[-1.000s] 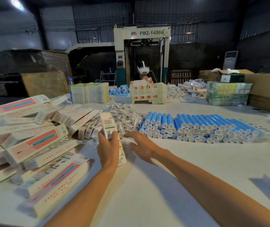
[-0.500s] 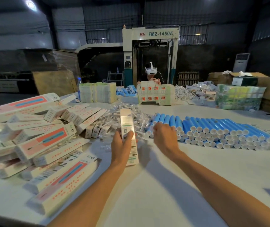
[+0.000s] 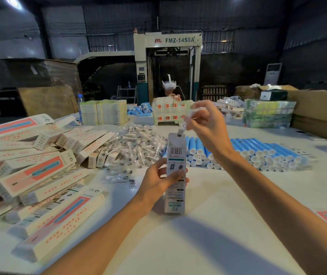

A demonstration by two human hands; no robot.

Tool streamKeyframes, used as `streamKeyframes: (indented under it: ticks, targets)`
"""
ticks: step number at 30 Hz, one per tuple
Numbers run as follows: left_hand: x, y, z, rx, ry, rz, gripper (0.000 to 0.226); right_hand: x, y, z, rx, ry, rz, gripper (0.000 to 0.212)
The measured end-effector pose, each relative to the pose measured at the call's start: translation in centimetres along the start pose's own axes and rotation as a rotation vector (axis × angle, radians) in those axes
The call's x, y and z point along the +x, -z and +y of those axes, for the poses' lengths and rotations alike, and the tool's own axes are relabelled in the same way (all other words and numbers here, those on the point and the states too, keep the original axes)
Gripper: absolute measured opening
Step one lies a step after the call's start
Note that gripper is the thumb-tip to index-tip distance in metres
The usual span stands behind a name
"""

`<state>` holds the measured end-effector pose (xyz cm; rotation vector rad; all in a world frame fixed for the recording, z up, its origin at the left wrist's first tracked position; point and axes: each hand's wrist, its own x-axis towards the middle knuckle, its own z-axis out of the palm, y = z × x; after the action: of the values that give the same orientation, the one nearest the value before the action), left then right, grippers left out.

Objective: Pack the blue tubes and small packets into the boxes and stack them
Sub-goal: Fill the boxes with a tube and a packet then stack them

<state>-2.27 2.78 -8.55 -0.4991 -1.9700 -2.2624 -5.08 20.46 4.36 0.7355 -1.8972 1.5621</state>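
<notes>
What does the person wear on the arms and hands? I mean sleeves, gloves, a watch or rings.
Nothing that shows. The left hand and the right hand are bare, without gloves, and no ring is visible. The left forearm and the right forearm are bare too: no sleeve shows, and neither wrist carries a watch or band.

you're in a dim shed: corrugated walls, one ceiling lamp, fmz-1450a machine behind your white bench.
</notes>
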Motion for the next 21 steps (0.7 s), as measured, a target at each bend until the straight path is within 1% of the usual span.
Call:
streamKeyframes:
  ticks: [5, 7, 9, 11, 13, 15, 16, 18, 19, 21]
  targets:
    - [-0.1, -0.5, -0.1, -0.010, 0.003, -0.008, 0.048, -1.0, -0.4, 1.1, -0.097, -0.038, -0.175, 0.027]
    - [-0.1, -0.6, 0.0, -0.017, 0.003, -0.009, 0.048, -1.6, -0.8, 1.3, -0.167, -0.011, -0.225, 0.023]
    - [-0.2, -0.6, 0.0, -0.011, -0.005, -0.010, 0.048, -2.1, -0.9, 1.7, -0.297, 0.048, -0.257, 0.015]
    - [-0.2, -0.8, 0.0, 0.000, -0.015, -0.006, 0.051, -2.8, -0.8, 2.2, -0.361, 0.083, -0.263, 0.015]
    - [-0.2, -0.9, 0.0, 0.011, -0.037, 0.007, 0.053, -3.8, -0.6, 2.8, -0.303, 0.047, -0.209, 0.021]
    - [-0.2, -1.1, 0.1, 0.029, -0.057, 0.040, 0.057, -4.9, -0.4, 3.5, -0.195, -0.024, -0.137, 0.023]
    - [-0.2, -1.1, 0.1, 0.056, -0.065, 0.053, 0.058, -5.6, -0.3, 3.9, -0.129, -0.068, -0.130, 0.025]
    - [-0.1, -1.0, 0.2, 0.125, -0.098, 0.062, 0.055, -7.0, -0.3, 4.6, 0.002, -0.116, -0.189, 0.034]
    - [-0.1, -1.0, 0.3, 0.142, -0.122, 0.063, 0.056, -7.6, -0.3, 5.0, 0.040, -0.106, -0.221, 0.040]
    - [-0.3, -1.0, 0.6, 0.119, -0.168, 0.043, 0.069, -8.5, -0.4, 5.4, 0.086, -0.077, -0.242, 0.046]
